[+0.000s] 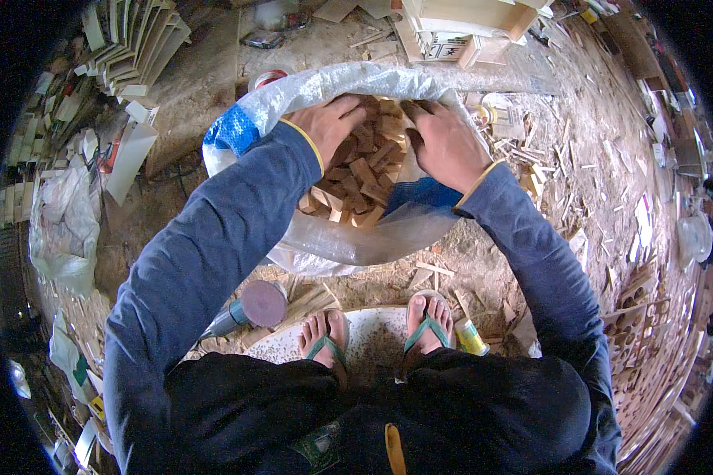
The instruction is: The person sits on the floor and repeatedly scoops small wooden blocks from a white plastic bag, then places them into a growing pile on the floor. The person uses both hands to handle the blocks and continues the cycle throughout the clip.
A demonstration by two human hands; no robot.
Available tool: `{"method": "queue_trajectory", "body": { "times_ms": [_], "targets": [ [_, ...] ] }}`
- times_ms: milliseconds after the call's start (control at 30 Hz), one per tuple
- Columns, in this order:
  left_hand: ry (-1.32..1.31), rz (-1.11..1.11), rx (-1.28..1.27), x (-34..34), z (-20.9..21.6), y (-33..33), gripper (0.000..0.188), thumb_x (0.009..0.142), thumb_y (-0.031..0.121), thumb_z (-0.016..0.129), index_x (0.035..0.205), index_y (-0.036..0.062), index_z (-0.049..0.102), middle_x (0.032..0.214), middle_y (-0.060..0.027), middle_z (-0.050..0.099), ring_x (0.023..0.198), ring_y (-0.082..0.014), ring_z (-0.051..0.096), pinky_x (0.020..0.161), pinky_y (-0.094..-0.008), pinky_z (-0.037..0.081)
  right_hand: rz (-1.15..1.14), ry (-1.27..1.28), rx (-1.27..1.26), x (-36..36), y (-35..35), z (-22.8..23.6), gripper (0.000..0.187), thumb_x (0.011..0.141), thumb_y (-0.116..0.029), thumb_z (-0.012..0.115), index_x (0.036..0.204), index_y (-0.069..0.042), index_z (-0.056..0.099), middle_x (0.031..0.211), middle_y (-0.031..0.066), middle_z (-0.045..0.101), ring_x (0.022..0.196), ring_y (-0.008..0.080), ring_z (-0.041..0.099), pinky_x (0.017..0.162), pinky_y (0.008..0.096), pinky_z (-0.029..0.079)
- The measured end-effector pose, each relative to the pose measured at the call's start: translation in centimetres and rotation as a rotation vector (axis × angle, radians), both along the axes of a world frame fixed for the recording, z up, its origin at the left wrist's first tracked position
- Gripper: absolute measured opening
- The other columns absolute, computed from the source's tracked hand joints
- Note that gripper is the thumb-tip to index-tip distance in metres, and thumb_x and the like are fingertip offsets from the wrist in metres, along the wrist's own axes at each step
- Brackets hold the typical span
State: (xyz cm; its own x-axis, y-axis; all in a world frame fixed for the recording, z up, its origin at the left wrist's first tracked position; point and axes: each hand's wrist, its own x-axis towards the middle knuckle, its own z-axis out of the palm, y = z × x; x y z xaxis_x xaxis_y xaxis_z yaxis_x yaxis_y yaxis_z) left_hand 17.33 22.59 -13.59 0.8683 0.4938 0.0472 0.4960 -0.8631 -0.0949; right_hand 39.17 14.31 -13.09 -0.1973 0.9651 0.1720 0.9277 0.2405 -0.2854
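1. Before me, a white-and-blue sack (356, 242) gapes, wooden blocks (364, 176) inside it.
2. The left hand (325, 127) curls within the sack's left side; whether it grips anything, I can't tell.
3. The right hand (449, 146), thumb apart, rests at the sack's right side; its hold is equally hidden.

No lettering is legible; black print on the white panel (448, 47) is too small.

Left hand (327, 127) with fingertips out of sight, bottom of white sack (356, 241) hidden beneath wood blocks (364, 172)
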Motion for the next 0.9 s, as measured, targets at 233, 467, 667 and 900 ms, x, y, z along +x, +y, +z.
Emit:
{"method": "queue_trajectory", "body": {
  "times_ms": [233, 467, 667, 900],
  "targets": [
    [0.015, 0.048, -0.275, -2.5, 4.5, 0.6, 0.028, 0.075, 0.025, 0.07, 0.086, -0.0011, 0.072, 0.142, -0.0146, 0.051, 0.122, -0.0354, 0.051, 0.108, -0.0428, 0.042, 0.12, -0.023, 0.118, -1.6, 3.4, -2.3, 0.062, 0.079, -0.03, 0.075, 0.135, -0.013, 0.056, 0.125, 0.014, 0.06, 0.118, 0.0333, 0.056, 0.096, 0.0429, 0.051],
    [-0.032, -0.022, -0.272, -0.8, 2.4, 2.1, 0.03, 0.077, 0.012, 0.066, 0.104, -0.0023, 0.066, 0.134, -0.0163, 0.053, 0.121, -0.0356, 0.051, 0.106, -0.0416, 0.044, 0.185, -0.108, 0.033, 1.2, 6.5, -5.9, 0.083, 0.074, -0.048, 0.078, 0.144, -0.016, 0.046, 0.135, 0.0135, 0.054, 0.122, 0.0316, 0.055, 0.1, 0.0424, 0.049],
    [-0.105, 0.09, -0.18, 2.4, 0.4, 2.6, 0.044, 0.074, 0.0, 0.062, 0.118, -0.0007, 0.06, 0.129, -0.0179, 0.05, 0.108, -0.0391, 0.061, 0.095, -0.0444, 0.052, -0.071, -0.1, 0.056, 4.9, 9.7, -14.8, 0.049, 0.092, -0.027, 0.052, 0.137, -0.008, 0.049, 0.128, 0.02, 0.06, 0.118, 0.0343, 0.058, 0.098, 0.0462, 0.049],
    [-0.07, 0.19, -0.26, 3.4, 0.8, 3.5, 0.05, 0.07, 0.003, 0.072, 0.118, 0.0014, 0.058, 0.13, -0.0178, 0.049, 0.113, -0.0391, 0.059, 0.098, -0.0442, 0.05, 0.04, -0.211, -0.052, 1.9, 13.9, -15.7, 0.079, 0.071, -0.034, 0.079, 0.139, -0.013, 0.044, 0.111, 0.0207, 0.065, 0.104, 0.0376, 0.064, 0.086, 0.0486, 0.054]
  ]
}}
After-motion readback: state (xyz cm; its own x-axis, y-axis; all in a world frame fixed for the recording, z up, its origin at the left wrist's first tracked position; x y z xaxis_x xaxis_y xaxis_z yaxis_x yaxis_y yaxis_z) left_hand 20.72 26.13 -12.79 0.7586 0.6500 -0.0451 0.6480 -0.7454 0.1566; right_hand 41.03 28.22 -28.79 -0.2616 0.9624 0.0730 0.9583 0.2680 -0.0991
